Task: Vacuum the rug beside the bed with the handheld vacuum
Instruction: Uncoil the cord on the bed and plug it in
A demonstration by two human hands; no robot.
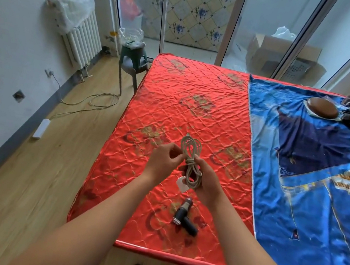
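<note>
Wooden flooring and the foot of a bed with a red quilted mattress fill the near part of the room. Close to the mattress's near edge lies the handheld vacuum, on its side, with nobody touching it.

Just beyond the vacuum, and raised above the mattress, both hands work at a bundled cable. The right grip is curled round the middle of the bundle. The left grip pinches a strand at the wrap. A white plug hangs beneath.

By my reading the task has hardly begun. The cord seems to be coming undone, the vacuum is neither plugged in nor picked up, and no cleaning has been done.

Left of the vacuum, on the floor near the wall, lies a white power strip, a likely place to plug in. Right of the vacuum, a blue sheet covers the other half of the bed. Far beyond the vacuum stand a grey stool, a radiator and glass doors.

No rug shows anywhere; if there is one, it lies outside the frame or behind the bed. I cannot tell whether the cable belongs to the vacuum. The vacuum's nozzle and switch are too small to make out, and the forearms cover part of the mattress's near edge.
</note>
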